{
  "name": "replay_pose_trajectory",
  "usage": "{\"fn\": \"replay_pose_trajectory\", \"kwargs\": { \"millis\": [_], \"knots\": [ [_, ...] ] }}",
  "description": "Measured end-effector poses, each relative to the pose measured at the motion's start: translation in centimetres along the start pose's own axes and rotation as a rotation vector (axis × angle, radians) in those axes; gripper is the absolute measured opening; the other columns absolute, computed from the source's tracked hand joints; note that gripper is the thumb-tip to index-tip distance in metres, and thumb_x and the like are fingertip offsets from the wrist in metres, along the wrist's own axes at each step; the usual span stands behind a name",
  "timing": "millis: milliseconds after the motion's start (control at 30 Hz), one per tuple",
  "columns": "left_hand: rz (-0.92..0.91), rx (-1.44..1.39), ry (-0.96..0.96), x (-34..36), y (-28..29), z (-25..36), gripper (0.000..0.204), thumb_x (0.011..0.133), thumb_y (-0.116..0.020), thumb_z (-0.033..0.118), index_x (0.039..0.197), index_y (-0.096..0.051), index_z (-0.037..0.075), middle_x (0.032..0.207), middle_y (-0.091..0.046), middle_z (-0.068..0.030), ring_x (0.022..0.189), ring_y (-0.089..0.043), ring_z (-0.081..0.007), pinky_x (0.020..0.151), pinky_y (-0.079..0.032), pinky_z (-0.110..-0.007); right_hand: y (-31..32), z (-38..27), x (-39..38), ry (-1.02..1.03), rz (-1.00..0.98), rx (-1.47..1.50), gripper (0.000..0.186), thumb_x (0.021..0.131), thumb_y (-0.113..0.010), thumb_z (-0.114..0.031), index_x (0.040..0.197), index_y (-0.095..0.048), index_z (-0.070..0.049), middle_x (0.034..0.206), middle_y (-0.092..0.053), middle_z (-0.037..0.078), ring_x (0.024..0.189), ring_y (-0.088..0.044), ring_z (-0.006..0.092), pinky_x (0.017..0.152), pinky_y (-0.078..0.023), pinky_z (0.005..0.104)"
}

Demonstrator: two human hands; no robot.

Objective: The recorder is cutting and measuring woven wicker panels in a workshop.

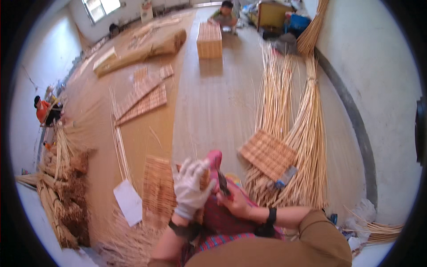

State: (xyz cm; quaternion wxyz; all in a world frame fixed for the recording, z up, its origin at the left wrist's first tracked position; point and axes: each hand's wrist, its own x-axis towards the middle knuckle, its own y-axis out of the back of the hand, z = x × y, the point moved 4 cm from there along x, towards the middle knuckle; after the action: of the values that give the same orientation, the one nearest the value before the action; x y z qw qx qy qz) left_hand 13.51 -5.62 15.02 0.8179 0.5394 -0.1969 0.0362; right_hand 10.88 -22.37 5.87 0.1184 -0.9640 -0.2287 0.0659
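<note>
My left hand [190,186], in a white knitted glove, is raised with its fingers spread over the right side of an upright woven wicker panel [156,191]. I cannot tell whether the glove touches the wicker. Bare, my right hand [235,204] is closed around a dark hand tool [223,181] that points up and away from me. A bit of red shows by its grip; blur hides its exact kind. Both hands are above my lap, over a dark red patterned cloth [224,220]. Black bands circle both my wrists.
Long pale wicker rods [307,133] lie in bundles at right, with a woven panel [269,153] on them. Further woven panels [147,102] and a white sheet [128,202] lie at left. Ahead, a woven box [209,42] stands before a crouching person [224,17]; another person [43,111] is far left.
</note>
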Motion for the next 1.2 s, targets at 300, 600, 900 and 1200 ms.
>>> {"fn": "replay_pose_trajectory", "kwargs": {
  "millis": [300, 600, 900, 1200],
  "knots": [
    [-0.356, 0.175, 0.232, -9.8, 2.1, 1.8, 0.136, 0.065, -0.091, 0.061, 0.168, -0.022, 0.006, 0.168, -0.024, -0.0331, 0.158, -0.019, -0.0507, 0.129, -0.012, -0.062, 1.1, -0.3, -0.6, 0.059, 0.069, -0.024, 0.022, 0.106, -0.064, -0.011, 0.127, -0.059, -0.005, 0.093, -0.06, -0.001, 0.081, -0.06, 0.0066, 0.073, -0.051, 0.0245],
    [0.033, 0.103, 0.335, -13.1, 9.6, -3.9, 0.058, 0.087, -0.055, -0.005, 0.144, -0.062, 0.004, 0.14, -0.067, -0.0195, 0.136, -0.06, -0.0355, 0.118, -0.044, -0.045, 1.1, -0.3, -0.5, 0.09, 0.082, 0.024, 0.022, 0.105, -0.065, -0.012, 0.125, -0.059, -0.004, 0.09, -0.061, -0.001, 0.08, -0.061, 0.0075, 0.074, -0.052, 0.0253],
    [1.074, -0.814, 0.485, -15.1, 19.0, -4.6, 0.034, 0.106, -0.063, 0.006, 0.139, -0.061, -0.003, 0.128, -0.067, -0.0115, 0.112, -0.064, -0.0218, 0.097, -0.054, -0.036, 3.5, 1.5, -1.9, 0.053, 0.214, 0.122, 0.025, 0.107, -0.062, -0.02, 0.128, -0.059, -0.005, 0.091, -0.068, 0.001, 0.082, -0.062, 0.0096, 0.076, -0.05, 0.0267],
    [0.474, -1.947, 0.481, -14.1, 2.5, -4.4, 0.068, 0.098, -0.075, 0.011, 0.158, -0.042, 0.009, 0.157, -0.051, -0.0112, 0.145, -0.049, -0.0317, 0.122, -0.044, -0.053, 2.6, -0.5, -3.2, 0.015, 0.135, 0.08, 0.029, 0.104, -0.064, -0.022, 0.124, -0.061, -0.001, 0.094, -0.068, 0.003, 0.09, -0.065, 0.0118, 0.085, -0.051, 0.0281]
  ]
}}
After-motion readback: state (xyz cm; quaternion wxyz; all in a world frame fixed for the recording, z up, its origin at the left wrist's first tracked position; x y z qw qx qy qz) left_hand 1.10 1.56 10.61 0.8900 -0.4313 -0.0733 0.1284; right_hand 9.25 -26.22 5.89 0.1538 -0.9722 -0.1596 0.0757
